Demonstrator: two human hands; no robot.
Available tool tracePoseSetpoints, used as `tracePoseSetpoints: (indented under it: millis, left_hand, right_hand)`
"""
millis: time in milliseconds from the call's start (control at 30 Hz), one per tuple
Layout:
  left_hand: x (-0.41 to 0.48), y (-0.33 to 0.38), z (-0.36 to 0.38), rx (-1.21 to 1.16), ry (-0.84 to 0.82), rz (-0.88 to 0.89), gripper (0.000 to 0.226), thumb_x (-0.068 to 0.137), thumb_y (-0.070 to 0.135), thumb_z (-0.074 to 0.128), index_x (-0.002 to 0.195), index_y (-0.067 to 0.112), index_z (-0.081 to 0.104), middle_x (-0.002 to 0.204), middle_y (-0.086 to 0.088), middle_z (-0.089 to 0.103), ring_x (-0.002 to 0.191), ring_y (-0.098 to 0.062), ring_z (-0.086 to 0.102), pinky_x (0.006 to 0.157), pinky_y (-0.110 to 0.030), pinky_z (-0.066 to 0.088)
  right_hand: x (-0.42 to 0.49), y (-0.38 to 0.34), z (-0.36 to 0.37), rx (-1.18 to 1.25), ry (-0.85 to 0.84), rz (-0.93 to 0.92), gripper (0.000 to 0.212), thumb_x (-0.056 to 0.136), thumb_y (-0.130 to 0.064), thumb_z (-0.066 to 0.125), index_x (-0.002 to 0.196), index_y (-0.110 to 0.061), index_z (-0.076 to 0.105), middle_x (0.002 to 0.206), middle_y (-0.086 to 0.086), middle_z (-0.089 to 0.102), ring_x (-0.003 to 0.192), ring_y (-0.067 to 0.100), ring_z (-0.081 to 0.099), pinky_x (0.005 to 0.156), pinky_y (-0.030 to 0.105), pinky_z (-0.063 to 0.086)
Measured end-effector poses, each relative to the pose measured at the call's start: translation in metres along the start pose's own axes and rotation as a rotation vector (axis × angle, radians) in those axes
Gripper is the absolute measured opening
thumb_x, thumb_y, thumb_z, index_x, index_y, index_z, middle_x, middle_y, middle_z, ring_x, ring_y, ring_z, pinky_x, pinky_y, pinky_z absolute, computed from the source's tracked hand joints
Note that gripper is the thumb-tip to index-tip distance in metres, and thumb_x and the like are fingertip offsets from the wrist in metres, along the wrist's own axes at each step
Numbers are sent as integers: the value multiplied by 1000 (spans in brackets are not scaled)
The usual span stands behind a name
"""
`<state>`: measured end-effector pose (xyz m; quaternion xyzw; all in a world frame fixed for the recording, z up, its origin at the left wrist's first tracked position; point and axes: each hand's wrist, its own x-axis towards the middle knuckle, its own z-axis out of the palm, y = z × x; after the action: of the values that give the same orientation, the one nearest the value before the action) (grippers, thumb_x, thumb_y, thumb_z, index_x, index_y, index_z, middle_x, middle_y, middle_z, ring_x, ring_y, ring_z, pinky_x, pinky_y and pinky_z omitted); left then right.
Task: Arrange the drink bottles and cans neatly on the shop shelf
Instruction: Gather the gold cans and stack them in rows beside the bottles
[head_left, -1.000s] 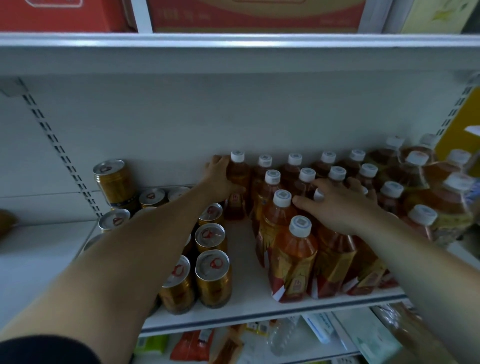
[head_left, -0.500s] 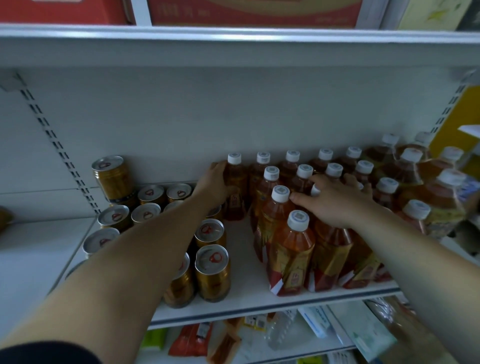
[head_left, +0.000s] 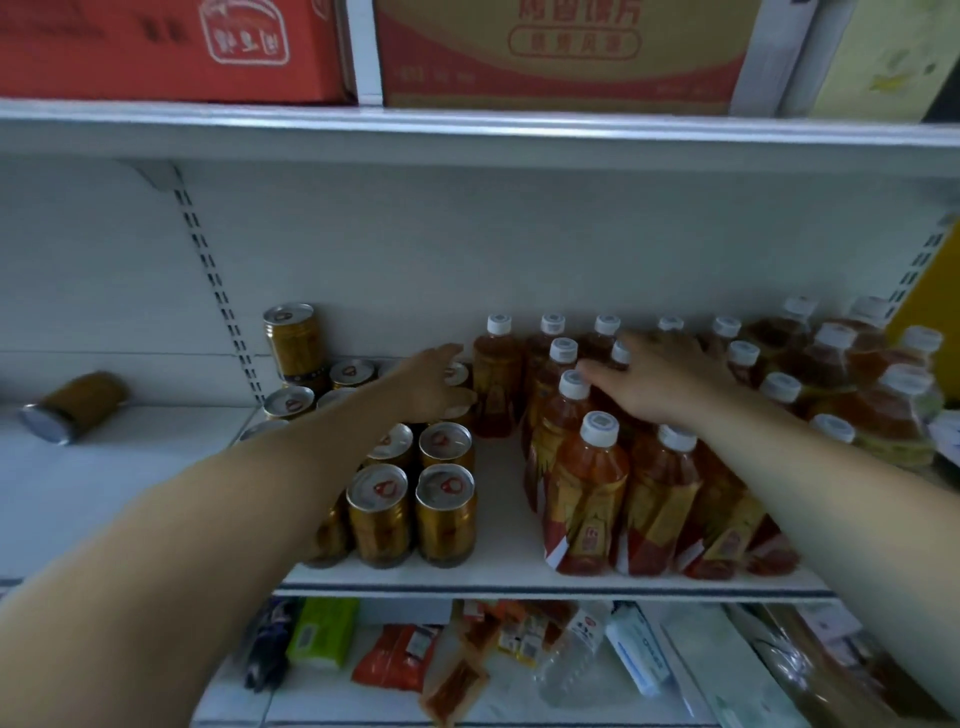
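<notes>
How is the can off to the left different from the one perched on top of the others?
The left can lies on its side; the perched can stands upright. The left can lies apart; the perched can sits on other cans. Both are gold with silver ends.

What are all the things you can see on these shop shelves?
tea bottles: more than ten, amber with white caps, right part of the middle shelf
bigger bottles: several, amber, far right end
cans: about ten, gold with silver tops, left of the tea bottles, one stacked at the back
fallen can: one, gold, lying on its side, far left
cartons: two, red, top shelf
packets: several, mixed colours, bottom shelf
shelves: three, white
left hand: one, bare, above the cans by the back-left tea bottle
right hand: one, bare, spread over the bottle caps
</notes>
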<state>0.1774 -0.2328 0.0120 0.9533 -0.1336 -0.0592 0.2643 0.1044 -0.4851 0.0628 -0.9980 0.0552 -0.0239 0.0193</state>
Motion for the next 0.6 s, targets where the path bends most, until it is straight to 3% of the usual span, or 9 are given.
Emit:
tracePoseSetpoints:
  millis: [67, 167, 267, 367, 433, 500, 600]
  left_hand:
    - [-18, -8, -10, 41, 18, -19, 85, 73, 61, 65, 141, 18, 37, 141, -4, 47, 127, -26, 48, 92, -28, 39]
    - [-53, -17, -29, 109, 33, -71, 69, 87, 43, 62, 145, 21, 33, 139, -2, 47, 119, -22, 52, 86, -23, 39]
    - [-83, -35, -46, 130, 31, -37, 56, 86, 43, 61, 137, 28, 42, 127, 9, 54, 107, -11, 53, 87, -27, 44]
    - [-116, -58, -63, 113, 50, -93, 48, 84, 44, 64, 128, 30, 49, 111, 12, 56, 107, -14, 56, 84, -28, 45]
    - [-137, -78, -74, 120, 63, -133, 49, 86, 41, 64, 129, 24, 50, 121, 1, 58, 112, -21, 55, 85, -28, 42]
    - [-160, -103, -86, 104, 76, -177, 56, 88, 39, 62, 139, 24, 43, 139, -1, 48, 122, -19, 49, 90, -24, 38]
    - [-197, -154, -107, 119, 97, -223, 69, 88, 42, 61, 147, 23, 30, 154, 0, 29, 137, -20, 34, 108, -29, 28]
  right_hand:
    - [6, -20, -10, 47, 50, -112, 83, 82, -81, 26, 141, -26, 39, 147, 7, 44, 134, 31, 39, 106, 50, 30]
    - [14, -65, -18, 65, 74, -250, 80, 85, -78, 32, 145, -24, 36, 149, 6, 43, 133, 30, 41, 107, 47, 31]
    - [13, -111, -22, 65, 81, -340, 79, 88, -75, 34, 146, -22, 34, 150, 6, 42, 133, 30, 43, 108, 45, 32]
    - [9, -158, -21, 65, 59, -367, 77, 89, -73, 36, 143, -18, 40, 146, 9, 46, 129, 31, 46, 105, 43, 37]
    - [1, -194, -19, 71, 43, -392, 76, 88, -73, 38, 141, -18, 42, 143, 9, 49, 126, 31, 48, 102, 43, 40]
    - [-7, -233, -15, 86, 30, -429, 73, 88, -71, 40, 139, -19, 44, 141, 8, 51, 124, 31, 50, 99, 42, 41]
    - [-18, -300, -10, 132, 14, -478, 65, 88, -68, 43, 135, -23, 48, 138, 6, 54, 121, 29, 52, 96, 39, 43]
